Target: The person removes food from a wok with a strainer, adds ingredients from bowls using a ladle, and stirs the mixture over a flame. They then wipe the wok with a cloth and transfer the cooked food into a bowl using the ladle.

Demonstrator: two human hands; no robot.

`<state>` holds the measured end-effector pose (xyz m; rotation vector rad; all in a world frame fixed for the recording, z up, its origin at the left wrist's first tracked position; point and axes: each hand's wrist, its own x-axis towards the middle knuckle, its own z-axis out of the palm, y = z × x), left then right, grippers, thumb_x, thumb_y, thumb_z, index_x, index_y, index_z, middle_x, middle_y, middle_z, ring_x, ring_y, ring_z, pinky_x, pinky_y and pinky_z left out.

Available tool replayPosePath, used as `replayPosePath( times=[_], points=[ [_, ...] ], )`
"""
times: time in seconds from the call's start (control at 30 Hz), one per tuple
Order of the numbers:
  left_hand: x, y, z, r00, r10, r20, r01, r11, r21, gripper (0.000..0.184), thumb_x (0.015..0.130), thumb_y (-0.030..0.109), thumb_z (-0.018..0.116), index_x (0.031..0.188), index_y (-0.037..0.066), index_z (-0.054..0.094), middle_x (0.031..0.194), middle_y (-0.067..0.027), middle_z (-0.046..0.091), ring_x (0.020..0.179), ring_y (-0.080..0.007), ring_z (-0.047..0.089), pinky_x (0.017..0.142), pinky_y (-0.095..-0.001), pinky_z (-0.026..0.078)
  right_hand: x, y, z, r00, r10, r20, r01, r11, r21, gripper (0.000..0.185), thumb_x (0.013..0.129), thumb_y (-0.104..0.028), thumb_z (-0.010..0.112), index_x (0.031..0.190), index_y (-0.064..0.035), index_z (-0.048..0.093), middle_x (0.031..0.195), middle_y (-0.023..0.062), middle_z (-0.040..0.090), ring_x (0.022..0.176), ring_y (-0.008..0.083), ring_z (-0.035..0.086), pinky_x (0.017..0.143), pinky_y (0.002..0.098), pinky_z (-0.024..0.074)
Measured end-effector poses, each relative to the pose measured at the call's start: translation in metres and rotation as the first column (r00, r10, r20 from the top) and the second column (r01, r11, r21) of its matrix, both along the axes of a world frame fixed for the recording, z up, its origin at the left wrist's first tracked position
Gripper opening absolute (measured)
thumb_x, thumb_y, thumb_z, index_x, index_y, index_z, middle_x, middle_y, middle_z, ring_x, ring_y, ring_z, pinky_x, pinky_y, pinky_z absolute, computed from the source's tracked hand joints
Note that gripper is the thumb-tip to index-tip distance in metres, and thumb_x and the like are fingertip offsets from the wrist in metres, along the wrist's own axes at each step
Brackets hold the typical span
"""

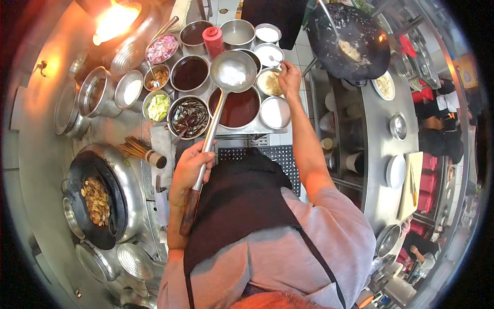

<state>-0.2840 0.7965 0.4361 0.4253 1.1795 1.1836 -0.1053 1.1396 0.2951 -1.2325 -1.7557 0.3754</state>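
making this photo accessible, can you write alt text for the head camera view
A person's left hand holds a ladle above metal containers of sauce; the right hand grips a small spoon over a white ingredient. Browned food sits in a wok at left.

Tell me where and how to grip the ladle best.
Take the ladle by its wooden grip, probably best from the apron side: the long shaft slants back that way, putting the wide bowl at the far end.

My ladle bowl (233, 71) partly hides a steel pot (258, 61); past the outer edge of the steel counter (378, 118), people (443, 141) blur.
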Motion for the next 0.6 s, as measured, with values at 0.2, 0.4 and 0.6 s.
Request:
replayPosePath(
  times=[0.2,0.4,0.6],
  points=[
    [-0.011,0.002,0.0,0.998,0.005,-0.056,-0.005,1.0,-0.013,0.04,0.087,0.011,0.055,0.123,-0.005,0.048,0.064,-0.002,0.048,0.039,-0.0095,0.045,0.035,-0.0225,0.037,-0.016,0.014,-0.009,0.912,-0.163,-0.377,0.018,0.933,-0.359,0.022,0.091,-0.011,0.051,0.1,0.0051,0.062,0.085,0.0143,0.068,0.077,0.0201,0.064,0.074,0.0313,0.0489],
    [-0.013,0.017,-0.008,0.999,0.008,-0.044,-0.009,1.0,-0.025,0.039,0.088,0.012,0.054,0.122,-0.004,0.048,0.064,-0.0014,0.048,0.039,-0.0096,0.045,0.035,-0.0226,0.037,0.006,0.032,-0.027,0.698,-0.294,-0.653,-0.146,0.834,-0.532,0.022,0.092,-0.012,0.051,0.107,0.0035,0.057,0.086,0.0098,0.067,0.065,0.0105,0.054,0.056,0.0252,0.0455],
    [-0.011,0.038,-0.019,1.0,-0.013,-0.014,0.013,1.0,-0.011,0.038,0.088,0.012,0.053,0.123,-0.004,0.048,0.064,-0.0012,0.048,0.039,-0.0095,0.045,0.036,-0.0222,0.037,0.029,-0.01,0.041,0.433,-0.27,-0.86,-0.433,0.774,-0.461,0.02,0.093,-0.011,0.052,0.107,0.0026,0.057,0.083,0.0086,0.067,0.059,0.0071,0.051,0.051,0.0211,0.0426]
  ],
)
